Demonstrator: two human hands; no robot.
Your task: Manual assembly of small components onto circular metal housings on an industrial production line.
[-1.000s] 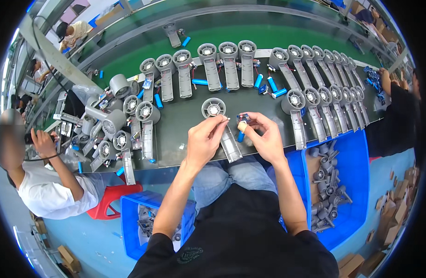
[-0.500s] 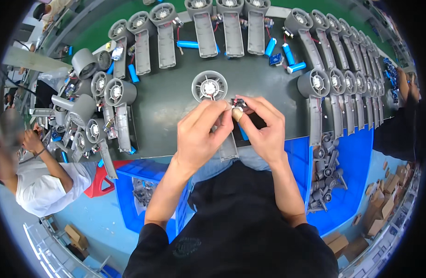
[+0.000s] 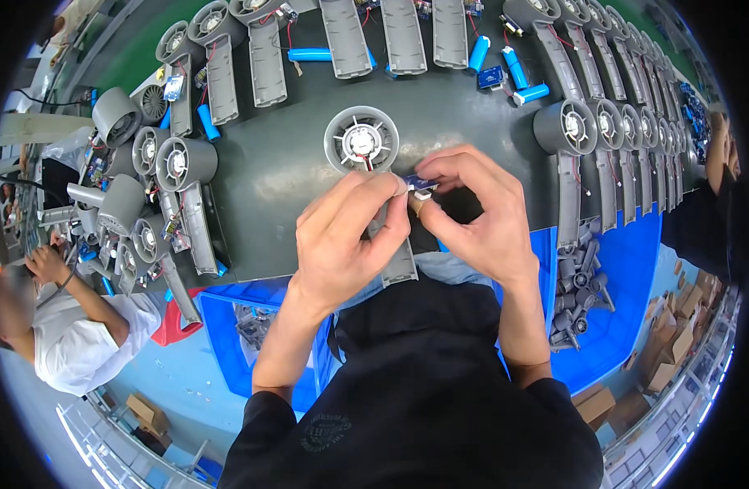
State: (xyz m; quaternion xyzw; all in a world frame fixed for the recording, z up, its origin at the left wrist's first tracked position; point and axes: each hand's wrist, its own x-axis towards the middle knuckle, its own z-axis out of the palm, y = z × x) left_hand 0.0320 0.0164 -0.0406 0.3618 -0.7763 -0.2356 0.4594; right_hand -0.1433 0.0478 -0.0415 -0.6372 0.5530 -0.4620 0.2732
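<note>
Biggest thing here is the dark table [image 3: 489, 130], stretched right across in front of the person. A big blue bin [image 3: 631, 301] sits below its edge on the right, loaded with grey parts [image 3: 577, 293], and a smaller blue tub [image 3: 232, 363] is down on the left. Somebody in a white shirt [image 3: 89, 338] is over on the left side too, next to a messy heap of shells.

Tidy rows of grey fan shells [image 3: 568, 134] fill the right of the table, and more line the back. One lone shell [image 3: 380, 134] is front and centre, round head pointing away, handle running down under the left hand [image 3: 342, 232] to the table's front edge. The right hand [image 3: 493, 216] is just beside it.

Few loose blue batteries [image 3: 515, 68] lie behind the right hand, and a bit of another [image 3: 442, 246] pokes out underneath it.

Smallest of the lot is the little blue board [image 3: 422, 182], up between both hands near the shell's head. Right thumb and fingers are pinching it. Left fingertips are bunched at its left edge, but honestly can't tell if they've got hold of anything.
</note>
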